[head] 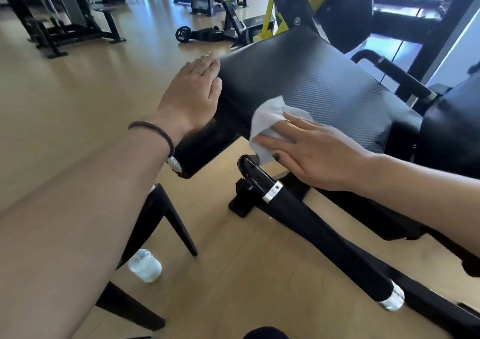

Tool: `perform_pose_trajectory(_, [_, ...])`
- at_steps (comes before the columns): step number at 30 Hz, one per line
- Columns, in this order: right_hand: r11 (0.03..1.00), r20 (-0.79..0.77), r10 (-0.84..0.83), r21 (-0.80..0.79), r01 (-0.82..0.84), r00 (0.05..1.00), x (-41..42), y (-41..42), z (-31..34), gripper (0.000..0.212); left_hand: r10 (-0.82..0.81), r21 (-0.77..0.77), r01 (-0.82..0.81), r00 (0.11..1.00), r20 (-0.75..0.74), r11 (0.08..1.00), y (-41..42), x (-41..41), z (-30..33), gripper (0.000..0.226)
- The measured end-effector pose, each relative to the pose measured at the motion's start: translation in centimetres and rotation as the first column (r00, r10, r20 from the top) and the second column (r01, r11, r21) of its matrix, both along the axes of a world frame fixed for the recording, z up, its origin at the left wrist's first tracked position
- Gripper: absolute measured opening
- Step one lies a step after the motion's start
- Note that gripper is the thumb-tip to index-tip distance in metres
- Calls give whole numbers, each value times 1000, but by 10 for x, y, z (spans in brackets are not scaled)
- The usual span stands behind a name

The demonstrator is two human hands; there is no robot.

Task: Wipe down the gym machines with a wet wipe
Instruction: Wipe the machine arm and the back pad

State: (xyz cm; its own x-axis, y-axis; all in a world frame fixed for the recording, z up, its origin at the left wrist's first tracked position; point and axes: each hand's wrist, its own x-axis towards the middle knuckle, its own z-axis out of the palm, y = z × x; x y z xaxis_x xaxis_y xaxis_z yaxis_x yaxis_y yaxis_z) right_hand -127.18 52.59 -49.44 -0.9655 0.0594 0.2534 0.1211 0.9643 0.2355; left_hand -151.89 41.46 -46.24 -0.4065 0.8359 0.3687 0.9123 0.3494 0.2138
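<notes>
head view: the right hand (319, 154) presses a white wipe (272, 123) flat onto the near edge of the black seat pad (311, 79); the left hand (192, 94), flat and empty, steadies its left edge. wiping looks underway, with the handle (311, 224) likely left.

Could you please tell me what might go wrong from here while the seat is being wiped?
The white wet wipe lies bunched under the right hand, so it may miss parts of the black ribbed seat pad. The clear plastic container on the wooden floor near the frame might get kicked.
</notes>
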Motion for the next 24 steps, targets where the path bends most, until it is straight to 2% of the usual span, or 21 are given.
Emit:
perform_pose_trajectory(4, [995, 25, 44, 88, -46, 999, -78, -3, 17, 57, -51, 5, 51, 973, 226, 999, -4, -2, 15, 53])
perform_pose_trajectory(7, [998, 24, 35, 52, -37, 999, -116, -7, 24, 64, -29, 91, -9, 912, 408, 996, -8, -3, 20, 58])
perform_pose_trajectory(12, [994, -54, 18, -107, -23, 998, -94, -6, 16, 55, -41, 36, 32, 957, 287, 999, -9, -9, 15, 54])
perform_pose_trajectory(14, [986, -80, -23, -164, 9, 997, -54, -3, 2, 51, -41, 58, 24, 951, 306, 998, -5, -8, 10, 54])
perform_pose_trajectory(16, [971, -79, -70, -235, 50, 994, -11, -6, -12, 49, -21, 152, -38, 930, 366, 988, -4, -1, 2, 56])
perform_pose_trajectory(18, [959, -51, -90, -273, 72, 995, 14, -7, -16, 49, 21, 258, -187, 845, 535, 948, 0, 6, -4, 61])
perform_pose_trajectory(20, [952, -9, -83, -297, 76, 997, 14, -4, -9, 49, 57, 267, -336, 711, 701, 903, 9, 13, -7, 64])
perform_pose_trajectory(24, [960, 6, -32, -277, 32, 999, -42, -4, 14, 57, -6, 319, -379, 635, 772, 869, 12, 14, -8, 63])
